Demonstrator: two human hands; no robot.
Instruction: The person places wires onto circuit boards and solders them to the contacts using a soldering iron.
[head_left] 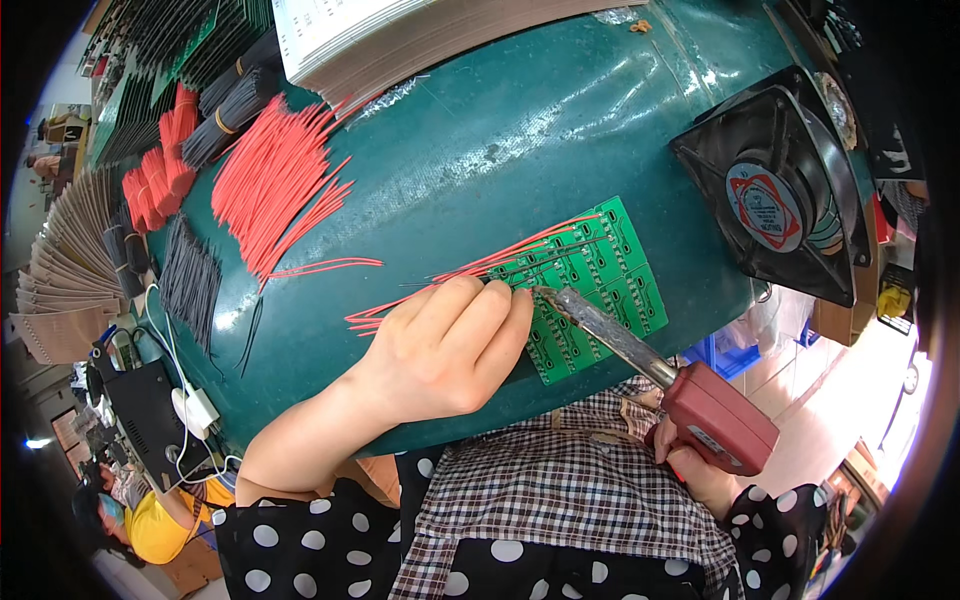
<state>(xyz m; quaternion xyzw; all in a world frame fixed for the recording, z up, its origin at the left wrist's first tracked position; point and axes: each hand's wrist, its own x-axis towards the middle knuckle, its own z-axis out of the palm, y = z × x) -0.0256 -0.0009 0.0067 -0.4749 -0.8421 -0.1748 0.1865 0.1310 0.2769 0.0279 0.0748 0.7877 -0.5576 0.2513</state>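
Observation:
My left hand (440, 345) is closed in a pinch over the left edge of a green circuit board panel (625, 285); a thin wire seems held in it, its end hidden by the fingers. My right hand (700, 478) grips a soldering iron with a dark red body (720, 420). The iron's metal shaft (615, 335) points up and left, its tip just beside my left fingertips, over the board. Red wires (540, 238) and black wires (560, 258) lie across the panel, the red ones reaching left under my left hand.
A spread pile of red wires (275, 180) and black wires (190, 275) lies on the green table mat (470, 150) to the left. A black fan (775, 190) stands at right. A stack of boards (400, 35) sits at the back. A white power plug (195, 412) lies at the left edge.

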